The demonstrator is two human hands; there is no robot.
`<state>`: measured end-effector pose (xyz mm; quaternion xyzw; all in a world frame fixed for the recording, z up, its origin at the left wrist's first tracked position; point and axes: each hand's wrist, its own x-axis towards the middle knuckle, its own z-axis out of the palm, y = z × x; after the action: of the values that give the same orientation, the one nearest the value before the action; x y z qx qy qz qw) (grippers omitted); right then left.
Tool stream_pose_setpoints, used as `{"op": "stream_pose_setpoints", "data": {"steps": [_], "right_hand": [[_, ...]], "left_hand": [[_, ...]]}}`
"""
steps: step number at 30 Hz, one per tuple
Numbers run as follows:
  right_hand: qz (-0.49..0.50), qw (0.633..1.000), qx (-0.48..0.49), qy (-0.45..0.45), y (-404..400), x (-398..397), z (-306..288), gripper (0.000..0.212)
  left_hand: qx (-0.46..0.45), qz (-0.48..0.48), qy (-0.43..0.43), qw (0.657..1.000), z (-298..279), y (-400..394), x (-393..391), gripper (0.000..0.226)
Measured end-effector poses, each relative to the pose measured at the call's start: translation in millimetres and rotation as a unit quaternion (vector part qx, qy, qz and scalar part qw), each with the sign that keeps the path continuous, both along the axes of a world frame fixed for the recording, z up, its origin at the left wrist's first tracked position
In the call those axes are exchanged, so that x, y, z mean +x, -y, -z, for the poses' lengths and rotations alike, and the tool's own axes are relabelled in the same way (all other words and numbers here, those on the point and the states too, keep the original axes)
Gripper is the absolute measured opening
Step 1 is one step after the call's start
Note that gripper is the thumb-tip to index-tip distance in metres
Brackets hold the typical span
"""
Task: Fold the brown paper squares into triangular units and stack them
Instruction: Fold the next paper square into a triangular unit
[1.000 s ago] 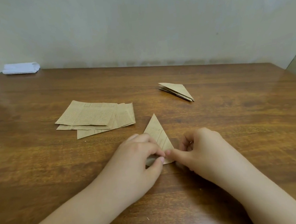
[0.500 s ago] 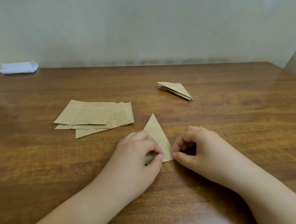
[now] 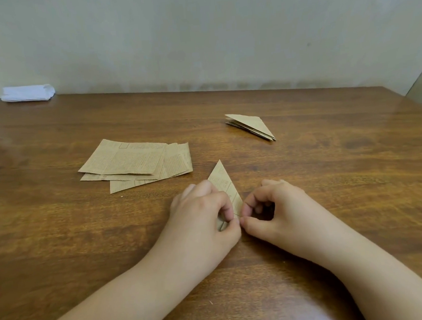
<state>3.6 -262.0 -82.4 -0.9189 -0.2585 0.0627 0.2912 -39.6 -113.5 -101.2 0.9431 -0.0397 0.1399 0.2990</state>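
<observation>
A folded brown paper triangle (image 3: pixel 223 181) lies on the wooden table (image 3: pixel 329 177) with its tip pointing away from me. My left hand (image 3: pixel 203 217) covers its near left part and pinches its lower edge between thumb and forefinger. My right hand (image 3: pixel 279 210) sits just to the right, fingers curled, its thumb and forefinger tips at the triangle's near right corner. A loose pile of flat brown paper squares (image 3: pixel 136 162) lies to the left. A small stack of finished triangles (image 3: pixel 252 125) rests farther back on the right.
A folded white cloth (image 3: pixel 28 93) lies at the table's far left corner against the wall. The table's right edge runs close past the stack of triangles.
My right hand has slid a little to the right and its fingers have curled in more at the triangle's corner. My left hand keeps its pinch on the paper.
</observation>
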Motion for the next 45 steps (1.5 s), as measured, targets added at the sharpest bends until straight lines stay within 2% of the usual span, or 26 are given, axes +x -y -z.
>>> {"op": "stream_pose_setpoints", "data": {"steps": [6, 14, 19, 27, 33, 38, 42, 45], "right_hand": [[0.001, 1.000, -0.001, 0.002, -0.3, -0.2, 0.5, 0.013], [0.015, 1.000, 0.000, 0.009, -0.5, -1.2, 2.3, 0.014], [0.033, 0.999, -0.029, 0.021, -7.7, -3.4, 0.5, 0.026], [0.067, 0.997, -0.029, -0.032, 2.2, -2.5, -5.9, 0.012], [0.076, 0.995, -0.026, -0.060, 3.4, -0.9, -7.4, 0.011], [0.057, 0.997, -0.015, -0.047, 7.0, 0.9, -5.6, 0.007], [-0.031, 0.999, 0.025, 0.015, 13.8, 2.5, -1.4, 0.013], [-0.093, 0.995, 0.004, 0.041, 14.5, 5.8, 1.7, 0.014]], "left_hand": [[0.052, -0.023, -0.023, 0.998, -2.7, -5.7, -6.7, 0.017], [0.047, -0.037, -0.087, 0.994, -11.3, -14.7, -11.2, 0.013], [0.048, -0.032, -0.095, 0.994, -10.9, -15.5, -8.8, 0.013], [0.036, -0.014, -0.124, 0.992, -12.1, -20.6, -7.9, 0.010], [0.031, -0.015, -0.132, 0.991, -12.6, -21.1, -7.4, 0.009], [0.012, -0.007, -0.144, 0.989, -10.7, -24.1, -7.4, 0.004], [-0.006, -0.002, -0.132, 0.991, -11.0, -25.0, -7.5, 0.003], [-0.037, -0.010, -0.096, 0.995, -17.6, -31.3, -6.5, 0.018]]}}
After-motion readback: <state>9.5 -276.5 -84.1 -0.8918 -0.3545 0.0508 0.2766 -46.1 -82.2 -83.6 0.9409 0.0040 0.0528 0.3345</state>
